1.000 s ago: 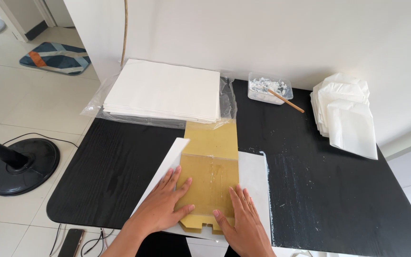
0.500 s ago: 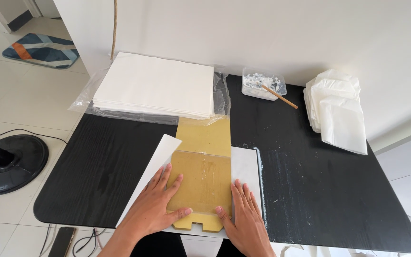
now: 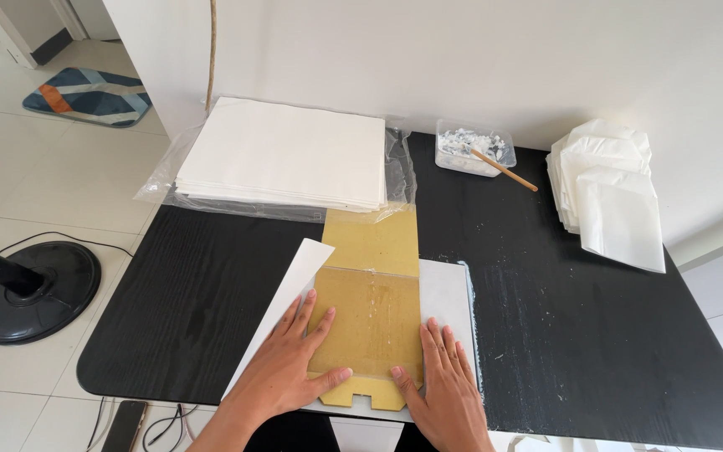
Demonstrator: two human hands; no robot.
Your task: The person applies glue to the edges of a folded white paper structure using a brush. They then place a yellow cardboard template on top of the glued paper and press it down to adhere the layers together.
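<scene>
A tan cardboard template [image 3: 374, 289] lies lengthwise on a white paper sheet [image 3: 445, 297] at the near edge of the black table [image 3: 587, 335]. My left hand [image 3: 288, 368] presses flat on the paper's raised left flap and the template's left edge, fingers spread. On the right side my right hand [image 3: 443, 387] lies flat with its fingers on the paper and its thumb on the template's bottom corner. Neither hand grips anything.
A thick stack of white sheets [image 3: 286, 155] on clear plastic sits at the back left. A clear tub with white paste and a wooden stick [image 3: 474, 151] stands at the back centre. Folded white paper bags [image 3: 608, 192] pile at the back right. A fan base [image 3: 31, 289] stands on the floor left.
The view has shifted slightly. Both hands stay pressed on the paper and template, sliding a little toward the near edge.
</scene>
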